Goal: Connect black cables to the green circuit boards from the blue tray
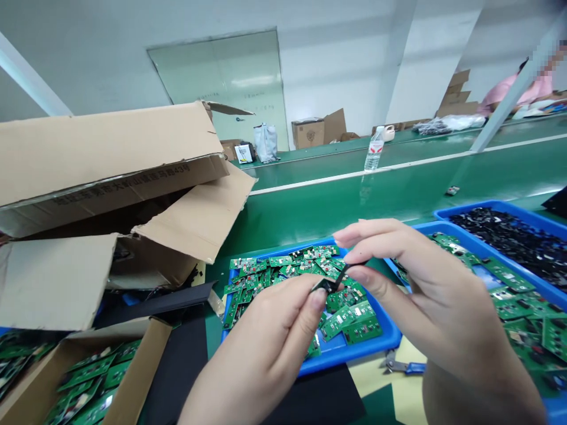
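My left hand [274, 330] is closed on a small circuit board [325, 284], seen nearly edge-on and mostly hidden by the thumb and fingers. Between thumb and forefinger, my right hand [425, 295] pinches a thin black part [344, 274] whose lower end meets the board. Its exact kind is too small to make out. Both hands are raised over a blue tray [381, 348] filled with loose green circuit boards [349, 319].
To the right stand a second blue tray [420, 227] of boards and one of small black parts [509, 236]. Blue-handled cutters [410, 368] lie below my right hand. Cardboard boxes [106, 153] crowd the left. Farther back are a water bottle [374, 152] and a person in pink [509, 91].
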The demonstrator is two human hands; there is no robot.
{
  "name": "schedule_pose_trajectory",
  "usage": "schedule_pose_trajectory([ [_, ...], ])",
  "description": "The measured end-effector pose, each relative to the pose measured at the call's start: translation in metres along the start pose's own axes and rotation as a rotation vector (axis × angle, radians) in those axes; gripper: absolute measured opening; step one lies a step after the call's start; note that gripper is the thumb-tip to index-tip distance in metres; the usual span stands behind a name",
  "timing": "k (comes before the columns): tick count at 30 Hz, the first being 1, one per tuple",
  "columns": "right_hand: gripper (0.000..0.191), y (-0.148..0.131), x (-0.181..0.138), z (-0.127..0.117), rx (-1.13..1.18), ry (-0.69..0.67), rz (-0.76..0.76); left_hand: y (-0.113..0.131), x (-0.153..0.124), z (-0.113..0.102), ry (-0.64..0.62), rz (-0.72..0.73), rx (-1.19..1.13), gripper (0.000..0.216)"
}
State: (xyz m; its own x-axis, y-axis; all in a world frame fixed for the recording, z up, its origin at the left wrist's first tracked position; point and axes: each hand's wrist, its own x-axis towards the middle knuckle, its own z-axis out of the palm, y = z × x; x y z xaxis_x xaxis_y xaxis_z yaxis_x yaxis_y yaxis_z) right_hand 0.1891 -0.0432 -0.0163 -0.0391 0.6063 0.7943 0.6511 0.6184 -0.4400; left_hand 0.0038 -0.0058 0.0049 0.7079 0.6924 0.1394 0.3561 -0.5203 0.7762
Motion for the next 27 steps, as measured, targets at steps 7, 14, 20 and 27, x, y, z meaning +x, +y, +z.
schedule_pose_trajectory([
  [7,0.011,0.006,0.000,-0.002,-0.051,-0.104,-0.128,0.000,0.003,0.000,-0.078,-0.012,0.111,0.031],
  [14,0.031,0.002,-0.002,0.004,0.081,0.155,0.032,-0.009,0.006,0.000,0.039,-0.017,0.211,0.030],
  [20,0.015,-0.003,-0.002,-0.001,0.016,0.181,0.091,-0.009,0.004,-0.002,0.245,0.090,0.157,0.029],
  [27,0.007,-0.009,0.000,0.010,0.012,0.017,0.094,-0.011,0.003,0.001,0.243,0.145,0.194,0.031],
])
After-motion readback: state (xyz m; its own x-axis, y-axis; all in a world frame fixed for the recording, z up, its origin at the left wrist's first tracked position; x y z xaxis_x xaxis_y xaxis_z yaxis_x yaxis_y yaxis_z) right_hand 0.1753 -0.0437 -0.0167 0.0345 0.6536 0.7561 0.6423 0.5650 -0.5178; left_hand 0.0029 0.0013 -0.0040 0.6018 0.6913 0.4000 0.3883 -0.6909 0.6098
